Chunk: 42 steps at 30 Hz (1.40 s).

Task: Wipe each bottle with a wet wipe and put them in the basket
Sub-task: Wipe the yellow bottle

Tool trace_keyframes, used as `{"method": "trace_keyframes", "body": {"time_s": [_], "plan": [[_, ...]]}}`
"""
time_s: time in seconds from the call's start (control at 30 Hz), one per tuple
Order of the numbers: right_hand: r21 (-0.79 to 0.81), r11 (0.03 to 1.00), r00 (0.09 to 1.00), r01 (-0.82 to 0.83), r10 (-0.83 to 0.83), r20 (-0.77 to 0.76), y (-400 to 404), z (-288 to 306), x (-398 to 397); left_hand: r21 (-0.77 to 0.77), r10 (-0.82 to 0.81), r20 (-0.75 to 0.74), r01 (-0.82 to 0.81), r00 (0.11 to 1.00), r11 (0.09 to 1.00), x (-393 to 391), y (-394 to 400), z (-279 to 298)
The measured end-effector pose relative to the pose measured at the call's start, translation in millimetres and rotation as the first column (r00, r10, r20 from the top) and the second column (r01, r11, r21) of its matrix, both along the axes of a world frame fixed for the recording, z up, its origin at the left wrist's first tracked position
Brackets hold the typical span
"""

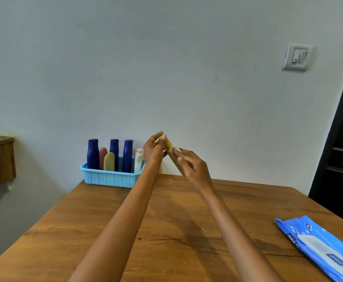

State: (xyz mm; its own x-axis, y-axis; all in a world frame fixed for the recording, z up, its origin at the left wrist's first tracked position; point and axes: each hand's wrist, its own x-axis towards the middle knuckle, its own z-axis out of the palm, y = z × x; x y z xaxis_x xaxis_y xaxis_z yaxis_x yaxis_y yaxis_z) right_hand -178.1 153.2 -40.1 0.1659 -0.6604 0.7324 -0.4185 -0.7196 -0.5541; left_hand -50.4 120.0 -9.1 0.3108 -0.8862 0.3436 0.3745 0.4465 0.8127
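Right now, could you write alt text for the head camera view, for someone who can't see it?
Over a wooden table, a left hand holds a yellow bottle while the right hand rubs it with a white wet wipe. A light blue basket by the wall holds six bottles; a blue wipes pack lies at right.

The blue wet wipe pack [321, 247] at the table's right edge carries white lettering, partly legible as "mee". Its lid label print is too small to read.
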Motion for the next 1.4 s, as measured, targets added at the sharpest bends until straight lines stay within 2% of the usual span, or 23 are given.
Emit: {"method": "trace_keyframes", "body": {"time_s": [0.1,0.17,0.37,0.47,0.6,0.7,0.8,0.9,1.07,1.23,1.3,1.4], "plan": [[-0.180,0.983,0.983,0.027,-0.059,-0.174,3,-6,3,0.050,0.059,-0.031,-0.058,0.998,0.997,1,-1,5],[-0.255,0.964,0.965,0.070,-0.130,-0.226,-1,-15,-2,0.071,0.075,-0.070,-0.070,0.995,0.995,5,-1,6],[-0.203,0.975,0.977,0.087,-0.123,-0.174,-2,-30,-16,0.111,0.123,-0.109,-0.111,0.986,0.988,18,-6,0],[-0.226,0.971,0.977,0.080,-0.122,-0.175,-2,-25,-15,0.105,0.067,-0.076,-0.059,0.995,0.993,17,-6,1],[-0.229,0.972,0.976,0.053,-0.099,-0.195,-2,-14,-5,0.090,-0.151,0.025,0.148,0.988,0.985,9,1,0],[-0.132,0.991,0.993,0.015,-0.030,-0.118,0,-2,-1,0.055,-0.246,0.104,0.241,0.964,0.969,3,5,-1],[0.055,0.997,0.995,-0.045,0.039,0.097,1,8,-4,0.013,-0.299,0.148,0.300,0.943,0.954,-1,6,3],[0.275,0.953,0.961,-0.130,0.053,0.272,0,12,-12,-0.026,-0.299,0.113,0.303,0.948,0.953,-3,7,2],[0.428,0.894,0.939,-0.134,-0.023,0.343,0,10,-22,-0.072,-0.266,0.015,0.267,0.964,0.961,2,6,-1],[0.554,0.811,0.905,-0.189,-0.076,0.419,-4,3,-31,-0.116,-0.178,-0.001,0.177,0.984,0.977,6,6,-1],[0.581,0.797,0.912,-0.165,-0.102,0.398,-7,-1,-30,-0.124,-0.120,0.012,0.121,0.993,0.985,4,6,-3],[0.613,0.787,0.948,-0.072,-0.137,0.287,-10,-3,-22,-0.135,-0.009,0.073,0.019,0.997,0.991,-6,5,-5]]}}
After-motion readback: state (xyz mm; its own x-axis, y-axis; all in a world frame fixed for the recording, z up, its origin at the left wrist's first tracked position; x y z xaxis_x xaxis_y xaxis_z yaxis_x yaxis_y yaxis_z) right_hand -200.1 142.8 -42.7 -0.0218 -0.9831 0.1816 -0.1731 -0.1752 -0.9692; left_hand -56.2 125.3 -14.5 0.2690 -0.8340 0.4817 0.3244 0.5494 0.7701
